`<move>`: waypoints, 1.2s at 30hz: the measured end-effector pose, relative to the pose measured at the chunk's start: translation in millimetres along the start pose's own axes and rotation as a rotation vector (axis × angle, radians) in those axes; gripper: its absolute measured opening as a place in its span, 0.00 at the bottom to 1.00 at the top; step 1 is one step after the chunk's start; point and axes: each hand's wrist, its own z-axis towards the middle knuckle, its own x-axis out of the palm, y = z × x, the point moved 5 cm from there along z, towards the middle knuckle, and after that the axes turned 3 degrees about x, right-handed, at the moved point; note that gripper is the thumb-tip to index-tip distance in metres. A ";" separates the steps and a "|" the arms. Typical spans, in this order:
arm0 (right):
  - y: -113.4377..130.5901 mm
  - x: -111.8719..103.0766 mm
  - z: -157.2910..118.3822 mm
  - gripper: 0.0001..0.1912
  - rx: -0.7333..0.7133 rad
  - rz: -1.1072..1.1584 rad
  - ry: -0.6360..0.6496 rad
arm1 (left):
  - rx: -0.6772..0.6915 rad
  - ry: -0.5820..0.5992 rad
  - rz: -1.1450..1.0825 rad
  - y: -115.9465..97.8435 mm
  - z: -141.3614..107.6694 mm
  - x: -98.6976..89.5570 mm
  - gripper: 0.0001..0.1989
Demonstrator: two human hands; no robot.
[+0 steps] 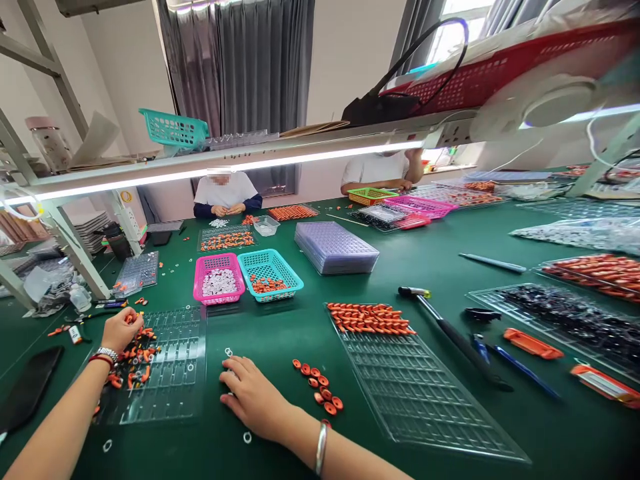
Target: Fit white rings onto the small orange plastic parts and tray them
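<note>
My left hand [121,331] is over a clear compartment tray [175,393], its fingers pinched together. Small orange-and-black parts [145,353] are heaped beneath and beside it; whatever the fingertips grip is hidden. My right hand [257,400] rests on the green table, fingers loosely bent and thumb apart, with no held object showing. Just beyond its fingertips lies a small white ring [229,352], and another white ring [247,437] is below the hand. To its right are several orange cup-like pieces [324,381] lying loose.
Ahead stand a pink basket [199,283] of white pieces and a turquoise basket [295,277] of orange pieces. Clear stacked trays [337,247] are behind. At right lie a part-filled tray [425,393], a hammer [455,337] and pens. A phone [31,387] lies far left. Two people sit opposite.
</note>
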 end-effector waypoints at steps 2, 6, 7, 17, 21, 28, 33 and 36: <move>-4.7 4.6 1.4 0.07 -0.005 -0.029 -0.001 | 0.020 -0.021 -0.074 -6.9 -2.8 -1.8 0.15; -18.1 3.4 1.9 0.11 0.036 -0.074 -0.045 | 0.112 -0.003 -0.246 -33.9 -12.1 2.3 0.15; -20.2 2.4 1.7 0.11 0.048 -0.082 -0.058 | 0.148 0.020 -0.290 -44.2 -17.6 6.3 0.15; -27.6 -1.8 -0.5 0.12 0.105 -0.070 -0.151 | 0.765 0.394 -0.422 -179.0 -153.2 68.8 0.10; -26.5 -4.9 -1.7 0.11 0.114 -0.032 -0.169 | 1.030 0.497 -0.333 -205.7 -173.7 64.0 0.08; -23.8 -15.7 -4.3 0.08 0.126 0.066 -0.232 | 0.966 0.442 -0.213 -193.4 -173.7 34.3 0.06; -22.8 -18.4 -5.8 0.07 0.121 0.057 -0.240 | 0.715 0.324 -0.143 -142.1 -151.3 33.1 0.15; -17.9 -16.7 -6.7 0.06 0.102 0.011 -0.230 | 0.674 0.319 -0.141 -119.4 -142.3 34.2 0.15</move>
